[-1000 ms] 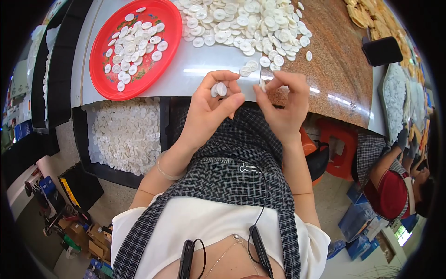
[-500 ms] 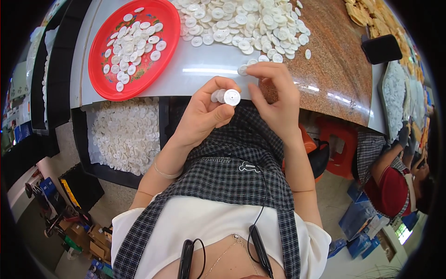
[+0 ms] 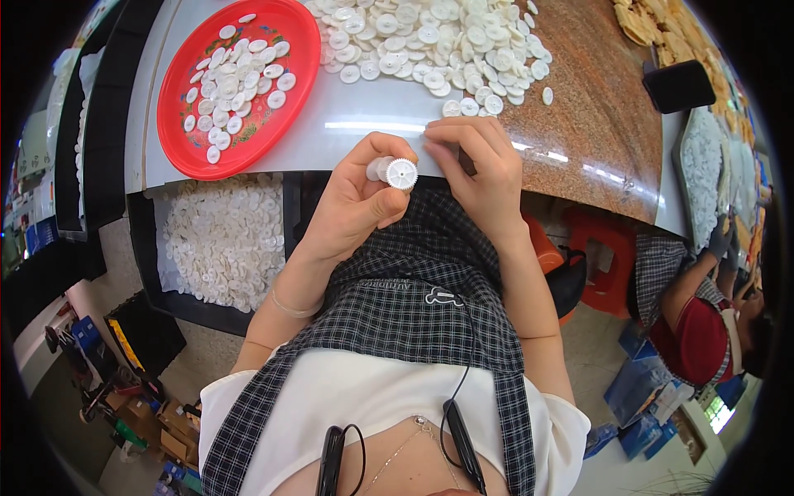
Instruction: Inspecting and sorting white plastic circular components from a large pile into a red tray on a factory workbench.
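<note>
1. Out on the left, under the counter (image 3: pixel 356 103), here's a black crate (image 3: pixel 293 219), a thick layer of small white pieces (image 3: pixel 223 248) spread inside it.
2. Just above, on the counter, sits the round red tray (image 3: pixel 302 62) with its printed pattern, a cluster of white discs (image 3: pixel 227 83) gathered around its middle, a few strays toward the rim.
3. Now the left hand (image 3: pixel 351 202), raised in front of the counter's edge: its fingers are closed around a white gear (image 3: pixel 402 174), toothed face turned up to the camera, with more white pieces bunched right behind it in the same grip.
4. Beyond the hands, a big heap of white discs (image 3: pixel 430 41) sprawls over the pale surface and onto the brown speckled part (image 3: pixel 587 124); a short row of loose discs (image 3: pixel 470 107) lies at its near side.
5. Over to the right hand (image 3: pixel 488 174), just beside the gear and apart from it: fingers bent, thumb close to them, only a narrow gap showing; whether they pinch anything, I cannot tell.
6. Far right, a black rectangular device (image 3: pixel 680 88), and past it a co-worker in a red top (image 3: pixel 699 343).
</note>
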